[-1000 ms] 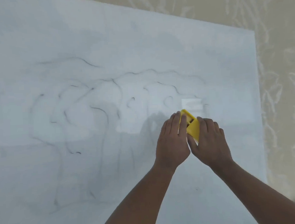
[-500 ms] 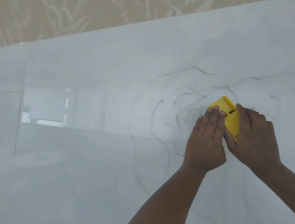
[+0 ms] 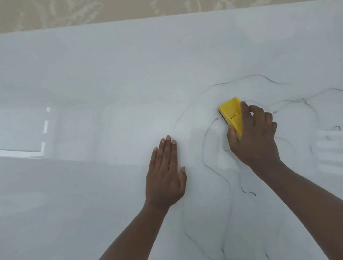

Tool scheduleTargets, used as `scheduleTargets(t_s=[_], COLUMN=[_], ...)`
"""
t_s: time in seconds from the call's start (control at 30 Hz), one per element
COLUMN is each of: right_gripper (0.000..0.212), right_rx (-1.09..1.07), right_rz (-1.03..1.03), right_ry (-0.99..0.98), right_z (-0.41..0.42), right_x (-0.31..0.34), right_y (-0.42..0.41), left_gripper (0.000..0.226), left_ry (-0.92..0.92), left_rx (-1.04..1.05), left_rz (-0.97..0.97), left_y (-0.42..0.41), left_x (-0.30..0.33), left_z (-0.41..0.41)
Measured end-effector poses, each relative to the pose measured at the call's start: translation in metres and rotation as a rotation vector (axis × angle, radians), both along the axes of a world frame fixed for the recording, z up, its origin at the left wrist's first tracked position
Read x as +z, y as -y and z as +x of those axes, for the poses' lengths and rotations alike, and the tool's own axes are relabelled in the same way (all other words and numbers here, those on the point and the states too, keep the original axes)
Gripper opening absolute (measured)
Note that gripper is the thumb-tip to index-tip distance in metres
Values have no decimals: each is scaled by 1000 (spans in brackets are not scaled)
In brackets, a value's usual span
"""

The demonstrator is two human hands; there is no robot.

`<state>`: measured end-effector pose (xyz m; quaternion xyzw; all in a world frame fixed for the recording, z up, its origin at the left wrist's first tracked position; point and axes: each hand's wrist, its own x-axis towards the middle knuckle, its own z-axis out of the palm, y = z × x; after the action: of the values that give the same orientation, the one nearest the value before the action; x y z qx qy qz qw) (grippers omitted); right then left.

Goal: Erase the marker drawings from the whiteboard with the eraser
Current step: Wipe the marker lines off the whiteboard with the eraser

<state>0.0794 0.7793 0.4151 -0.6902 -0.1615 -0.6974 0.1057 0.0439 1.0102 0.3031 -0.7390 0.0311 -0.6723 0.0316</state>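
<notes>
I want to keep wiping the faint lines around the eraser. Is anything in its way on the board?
Nothing visible blocks it. The right hand holds the yellow eraser on the whiteboard, with marker lines right beside it. The left hand lies flat to the left, clear of those lines.

yellow eraser, white whiteboard, faint black marker lines

beige patterned wall behind.
pale leaf-like swirls on it; bright window-shaped light reflection at left, another at right edge.
</notes>
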Motion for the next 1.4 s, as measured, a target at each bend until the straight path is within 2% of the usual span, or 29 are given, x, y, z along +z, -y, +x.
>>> scheduleTargets(t_s=[0.1, 0.23, 0.47, 0.63, 0.73, 0.9, 1.07, 1.17, 1.23, 1.4], right_gripper=[62, 60, 56, 55, 54, 56, 60, 64, 63, 59], right_rx=[13, 0, 103, 152, 126, 139, 79, 125, 141, 231], right_rz=[75, 80, -164, -388, -408, -71, 389, 493, 415, 51], right_ry=[37, 71, 150, 165, 178, 123, 58, 52, 84, 169], right_z=[3, 2, -12, -13, -14, -18, -3, 2, 2, -6], right_x=[5, 6, -19, -62, -43, 37, 78, 87, 86, 52], right_y=[-27, -61, -119, -112, -109, -95, -19, 1, -8, -66], left_gripper=[71, 75, 76, 84, 91, 79, 69, 68, 68, 70], left_ry=[-10, -36, -55, -51, -44, -68, -68, -72, -68, -65], left_rx=[13, -26, -42, -58, -67, -45, -36, -37, -42, -72], left_rz=[-51, -65, -41, -33, -33, -37, -47, -54, -56, -41], left_y=[-42, -49, -52, -59, -60, -60, -58, -58, -58, -60], left_x=[-6, -6, -8, -17, -20, -19, -18, -18, -18, -19], left_z=[6, 13, 9, 10, 11, 10, 8, 9, 9, 7])
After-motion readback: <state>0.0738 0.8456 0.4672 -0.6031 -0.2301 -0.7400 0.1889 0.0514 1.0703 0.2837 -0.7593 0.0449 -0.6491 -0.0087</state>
